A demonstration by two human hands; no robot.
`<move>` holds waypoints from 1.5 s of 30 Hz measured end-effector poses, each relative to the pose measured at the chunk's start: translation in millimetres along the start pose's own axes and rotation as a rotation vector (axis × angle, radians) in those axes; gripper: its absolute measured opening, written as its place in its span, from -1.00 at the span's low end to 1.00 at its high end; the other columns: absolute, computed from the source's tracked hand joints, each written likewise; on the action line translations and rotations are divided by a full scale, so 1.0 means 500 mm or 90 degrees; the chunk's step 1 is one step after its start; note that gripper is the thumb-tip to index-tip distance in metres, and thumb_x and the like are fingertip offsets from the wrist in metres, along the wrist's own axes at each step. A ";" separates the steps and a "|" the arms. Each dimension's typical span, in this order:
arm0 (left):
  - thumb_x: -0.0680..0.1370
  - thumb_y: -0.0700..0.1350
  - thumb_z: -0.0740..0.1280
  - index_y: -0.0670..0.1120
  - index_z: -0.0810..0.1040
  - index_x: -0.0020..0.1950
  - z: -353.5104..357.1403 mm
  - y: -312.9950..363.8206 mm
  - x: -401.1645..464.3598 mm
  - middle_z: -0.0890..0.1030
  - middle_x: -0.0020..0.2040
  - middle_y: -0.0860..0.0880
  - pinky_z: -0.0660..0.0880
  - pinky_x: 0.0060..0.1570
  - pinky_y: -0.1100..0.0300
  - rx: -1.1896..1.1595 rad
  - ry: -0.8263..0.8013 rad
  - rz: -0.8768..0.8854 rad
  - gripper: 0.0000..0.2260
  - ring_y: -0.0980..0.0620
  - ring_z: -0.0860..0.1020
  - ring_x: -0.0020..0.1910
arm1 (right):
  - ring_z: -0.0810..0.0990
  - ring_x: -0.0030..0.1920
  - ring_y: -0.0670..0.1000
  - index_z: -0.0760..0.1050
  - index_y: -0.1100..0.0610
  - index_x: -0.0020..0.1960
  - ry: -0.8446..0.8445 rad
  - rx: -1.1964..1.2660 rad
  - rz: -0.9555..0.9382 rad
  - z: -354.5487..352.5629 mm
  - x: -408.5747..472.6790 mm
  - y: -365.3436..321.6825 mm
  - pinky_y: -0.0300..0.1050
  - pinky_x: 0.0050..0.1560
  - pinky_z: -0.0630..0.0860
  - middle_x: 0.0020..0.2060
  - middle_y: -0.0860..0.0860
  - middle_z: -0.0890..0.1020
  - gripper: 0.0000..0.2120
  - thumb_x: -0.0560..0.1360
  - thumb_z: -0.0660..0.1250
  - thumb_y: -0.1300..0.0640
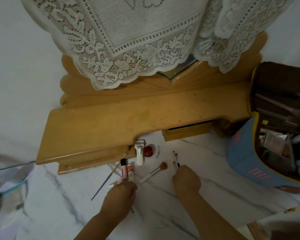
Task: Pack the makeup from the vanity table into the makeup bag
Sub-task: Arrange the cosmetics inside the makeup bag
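Two pink tubes (126, 172) are gripped at their lower ends by the left hand (119, 196), fingers curled round them, just above the marble tabletop (206, 153). The right hand (186, 180) pinches thin pencils (175, 160) beside a fan brush (154, 172). A white tube (139, 153), red pot (149, 151) and long thin brush (106, 181) lie loose nearby. Step in hand: collection. The makeup bag (241, 153) stands open, well apart at the right edge. Next move, by judgement: carry both handfuls over its rim, then release.
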State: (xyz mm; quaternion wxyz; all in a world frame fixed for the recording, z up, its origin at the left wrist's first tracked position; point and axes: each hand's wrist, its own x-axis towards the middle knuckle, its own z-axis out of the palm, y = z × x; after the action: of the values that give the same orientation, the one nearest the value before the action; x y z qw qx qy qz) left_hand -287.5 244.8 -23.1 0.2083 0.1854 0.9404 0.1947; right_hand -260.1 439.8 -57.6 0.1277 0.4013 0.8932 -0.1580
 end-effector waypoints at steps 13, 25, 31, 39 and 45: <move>0.60 -0.11 0.15 0.01 0.54 0.12 -0.010 0.089 0.053 0.56 -0.02 0.10 0.28 -0.28 0.48 -0.077 0.001 0.066 -0.80 0.20 0.53 -0.03 | 0.52 -0.08 -0.02 0.38 0.07 -0.21 -0.097 0.065 -0.120 -0.045 -0.002 0.018 -0.23 -0.16 0.36 0.03 0.08 0.59 -0.77 0.60 0.08 0.17; 0.58 -0.19 0.21 -0.08 0.65 -0.17 -0.079 0.282 0.036 0.69 -0.27 0.00 0.56 -0.21 0.30 -0.728 -0.149 0.014 -0.75 0.08 0.64 -0.22 | 0.44 -0.49 -0.25 0.49 -0.06 -0.15 -0.165 0.591 -0.269 -0.222 -0.124 0.044 -0.41 -0.38 0.33 -0.48 -0.14 0.52 -0.82 0.55 0.24 0.18; 0.59 -0.23 0.17 -0.24 0.56 -0.08 -0.100 0.390 0.007 0.65 -0.37 -0.12 0.54 -0.53 0.21 -0.803 -0.202 0.066 -0.81 0.03 0.61 -0.46 | 0.36 -0.61 -0.19 0.41 0.00 -0.43 -0.158 0.580 -0.230 -0.280 -0.130 0.117 -0.37 -0.48 0.29 -0.67 -0.13 0.44 -0.64 0.51 0.28 0.24; 0.57 -0.30 0.17 -0.15 0.53 -0.25 -0.048 0.573 0.008 0.47 -0.44 -0.03 0.43 -0.37 0.34 -0.679 -0.104 0.192 -0.75 0.16 0.46 -0.47 | 0.44 -0.59 -0.17 0.53 0.09 -0.08 -0.178 0.607 -0.102 -0.367 -0.088 0.272 -0.32 -0.50 0.41 -0.47 0.00 0.52 -0.95 0.49 0.36 0.12; 0.62 -0.16 0.13 0.02 0.42 0.12 0.018 0.749 0.030 0.54 -0.20 0.00 0.39 -0.44 0.48 -0.597 -0.176 0.241 -0.85 0.27 0.48 -0.40 | 0.57 -0.28 -0.18 0.51 -0.07 -0.04 0.065 0.749 -0.123 -0.471 -0.020 0.427 -0.36 -0.27 0.50 -0.22 -0.08 0.61 -0.82 0.55 0.24 0.21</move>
State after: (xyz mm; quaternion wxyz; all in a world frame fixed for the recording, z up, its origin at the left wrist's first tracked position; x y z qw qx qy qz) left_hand -196.0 574.4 130.7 0.3526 0.2628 0.6657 0.6029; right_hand -115.8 657.9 123.8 -0.1737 0.3288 0.6930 -0.6176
